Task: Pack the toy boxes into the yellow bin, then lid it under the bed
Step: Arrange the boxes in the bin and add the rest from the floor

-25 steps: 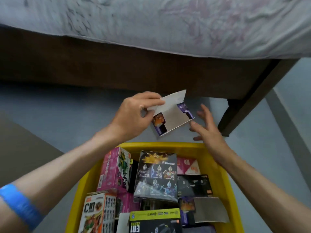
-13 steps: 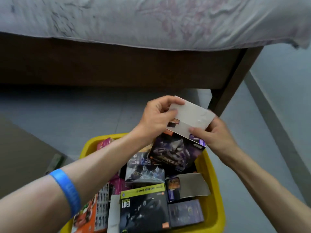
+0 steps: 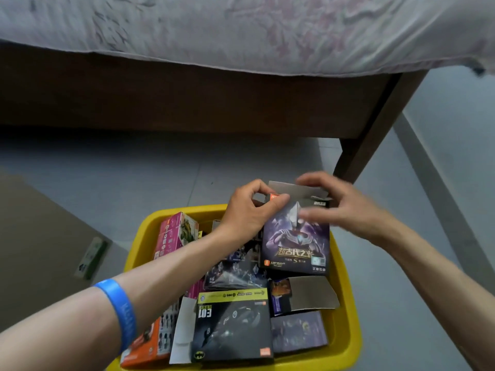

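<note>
A purple toy box (image 3: 296,245) with a silver hero printed on it stands upright at the far right corner of the yellow bin (image 3: 345,295). My left hand (image 3: 247,212) pinches its top left corner. My right hand (image 3: 337,203) is blurred and curls over the box's grey open top flap (image 3: 297,190). Several other toy boxes fill the bin, among them a black box (image 3: 231,328) with a yellow band, a pink box (image 3: 174,234) and an orange one (image 3: 146,346). No lid is in view.
The bed (image 3: 241,30) with a pale patterned sheet spans the top, on a dark wooden frame with a leg (image 3: 375,129) just beyond the bin. Grey floor tiles lie around. A brown cardboard sheet (image 3: 40,245) lies at left.
The purple box came down from mid-air in front of the bed and now stands in the bin's far right corner. My right hand joined my left on it and moved over the flap.
</note>
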